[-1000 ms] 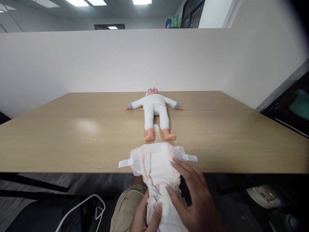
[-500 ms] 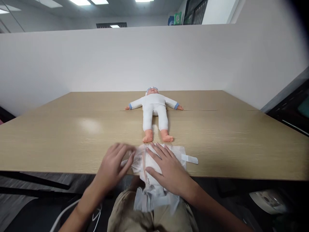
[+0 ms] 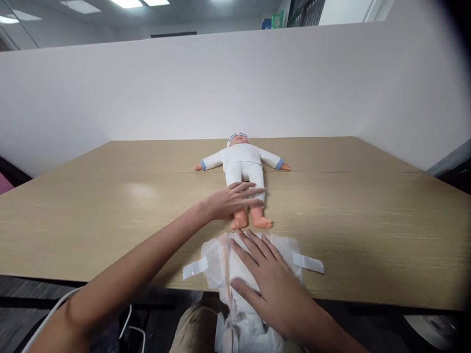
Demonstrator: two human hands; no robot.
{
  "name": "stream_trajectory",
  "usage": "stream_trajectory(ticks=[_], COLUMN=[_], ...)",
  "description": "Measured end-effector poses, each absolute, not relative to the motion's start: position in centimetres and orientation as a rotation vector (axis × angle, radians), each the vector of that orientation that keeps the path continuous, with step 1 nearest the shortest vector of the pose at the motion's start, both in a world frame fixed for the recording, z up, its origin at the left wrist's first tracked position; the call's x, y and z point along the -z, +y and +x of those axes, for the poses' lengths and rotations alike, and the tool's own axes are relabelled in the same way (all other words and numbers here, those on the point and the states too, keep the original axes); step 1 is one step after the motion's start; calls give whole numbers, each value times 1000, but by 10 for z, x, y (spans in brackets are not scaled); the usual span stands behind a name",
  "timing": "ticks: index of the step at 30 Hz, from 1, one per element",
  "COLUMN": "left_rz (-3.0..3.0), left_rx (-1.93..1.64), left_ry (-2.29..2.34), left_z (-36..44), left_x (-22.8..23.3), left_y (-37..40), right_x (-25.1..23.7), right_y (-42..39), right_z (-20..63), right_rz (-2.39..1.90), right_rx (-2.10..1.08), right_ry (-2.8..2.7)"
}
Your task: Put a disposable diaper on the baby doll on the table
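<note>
Doll: I see the doll point(image 3: 243, 169) on its back on the worktop point(image 3: 110, 215), feet toward the diaper point(image 3: 253, 255)
Left grip: my left hand point(image 3: 230, 200) lies open, fingers spread, across the doll's legs, clamped on nothing
Right grip: my right hand point(image 3: 274, 284) presses flat and open on the diaper, just nearer than the doll's feet
Diaper: spread over the worktop's near edge, its tail hanging off toward my lap
</note>
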State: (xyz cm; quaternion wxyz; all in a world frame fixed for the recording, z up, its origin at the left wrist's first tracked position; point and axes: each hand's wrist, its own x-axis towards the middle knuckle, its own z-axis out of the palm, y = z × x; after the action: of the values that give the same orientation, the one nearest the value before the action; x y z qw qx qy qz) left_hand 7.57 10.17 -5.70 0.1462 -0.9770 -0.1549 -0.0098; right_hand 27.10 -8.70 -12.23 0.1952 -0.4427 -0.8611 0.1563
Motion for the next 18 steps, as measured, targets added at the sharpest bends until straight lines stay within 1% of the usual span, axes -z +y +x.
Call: stream_trajectory(ticks=[6,8,12,15,18], left_rz=[-2901,-2973,-3206,-3312,-3378], left_rx=[158,205,515,774,992], left_ry=[-341,-344,-398,-516,-566], left_z=[86,90,91,89,88], left_x=[63,58,26,-7,-29], left_y=[112,116,125,134,146], right_x=[124,123,121,123,126], right_y=[-77,-69,-44,-14,27], right_z=[274,275,276,273,267], right_rz=[-1211,-1209,-1211,-1200,-1159], right_rx=[-518,-566,-606,-541,-456], right_ry=[-2464,-2495,-2520,-2518,-2517])
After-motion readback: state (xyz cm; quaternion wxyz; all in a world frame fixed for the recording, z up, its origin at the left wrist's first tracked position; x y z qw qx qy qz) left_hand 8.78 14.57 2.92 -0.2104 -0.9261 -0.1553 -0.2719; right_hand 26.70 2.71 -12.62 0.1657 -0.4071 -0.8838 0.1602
